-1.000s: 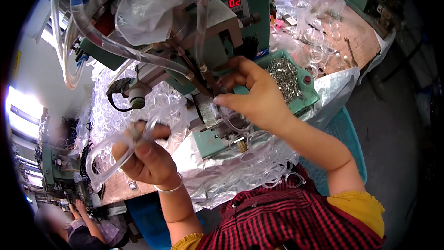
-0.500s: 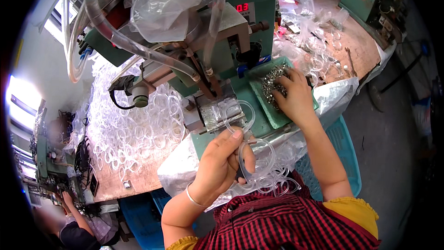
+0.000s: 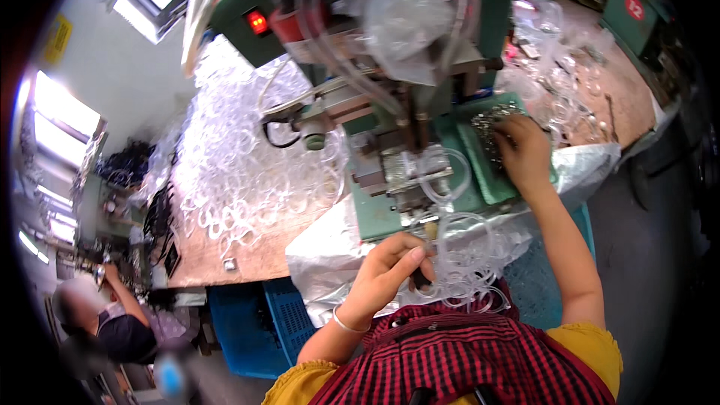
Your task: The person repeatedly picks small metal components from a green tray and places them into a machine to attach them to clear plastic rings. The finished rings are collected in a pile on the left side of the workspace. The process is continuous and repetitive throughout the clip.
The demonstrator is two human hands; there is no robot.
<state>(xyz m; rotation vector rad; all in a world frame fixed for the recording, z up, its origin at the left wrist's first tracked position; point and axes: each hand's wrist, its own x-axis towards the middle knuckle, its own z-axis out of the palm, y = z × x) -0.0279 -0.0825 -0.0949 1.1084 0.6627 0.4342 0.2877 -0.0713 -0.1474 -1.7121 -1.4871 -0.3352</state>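
Observation:
My left hand (image 3: 390, 270) is closed at the front of the bench, fingers curled and thumb against them. A dark patch shows by its fingertips, and what it pinches, if anything, I cannot make out. Right beside it, clear plastic tube rings (image 3: 469, 277) lie heaped on silver sheeting. My right hand (image 3: 525, 156) reaches into a green tray (image 3: 495, 193), fingers bent into a pile of small shiny metal pieces (image 3: 487, 129); its fingertips are partly hidden. Between the hands, another clear tube ring (image 3: 465, 180) sits at the metal fixture (image 3: 409, 180) of a green machine.
A large heap of clear rings (image 3: 255, 157) covers the bench at left. Hoses and a plastic bag (image 3: 405, 22) hang over the fixture. Blue baskets (image 3: 255, 330) stand below. A wrench (image 3: 611, 118) lies at right, and another person (image 3: 120, 322) works at far left.
My left hand has drawn back from the fixture, away from the ring there. My right hand stays in the metal pieces. The whole view has shifted, bringing more of the left wall into sight.

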